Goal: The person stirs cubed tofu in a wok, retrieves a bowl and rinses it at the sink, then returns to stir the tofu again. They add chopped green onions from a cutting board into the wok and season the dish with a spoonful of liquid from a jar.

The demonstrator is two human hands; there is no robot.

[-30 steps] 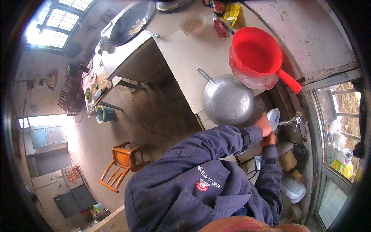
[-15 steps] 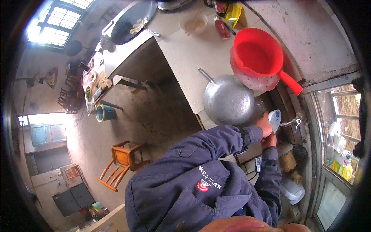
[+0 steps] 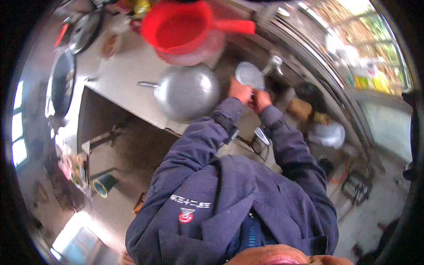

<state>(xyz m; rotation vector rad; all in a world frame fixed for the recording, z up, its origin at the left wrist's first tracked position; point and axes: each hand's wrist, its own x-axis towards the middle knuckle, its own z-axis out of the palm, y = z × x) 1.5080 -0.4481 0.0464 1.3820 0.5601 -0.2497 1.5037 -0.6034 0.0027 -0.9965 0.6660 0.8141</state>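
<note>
A pale bowl (image 3: 250,74) is over the sink, blurred by motion. My left hand (image 3: 240,91) grips its near left rim, fingers wrapped round it. My right hand (image 3: 261,101) is closed at the bowl's near edge, touching the left hand; part of its fingers is hidden. Just to the right of the bowl, a metal tap (image 3: 274,66) juts out over the sink. Left of my hands, a metal wok (image 3: 187,92) sits on the counter, its handle pointing left.
Beyond the wok, a red long-handled basin (image 3: 176,26) rests on a pale colander (image 3: 194,54). The white counter (image 3: 126,73) runs left to a dark pan (image 3: 63,83). Brown sponge-like pieces (image 3: 300,108) and a white container (image 3: 327,134) lie right of my forearm. Windows line the right.
My view has turned to the right, so the whole scene has shifted and tilted. Both hands stay together at the bowl by the tap.
</note>
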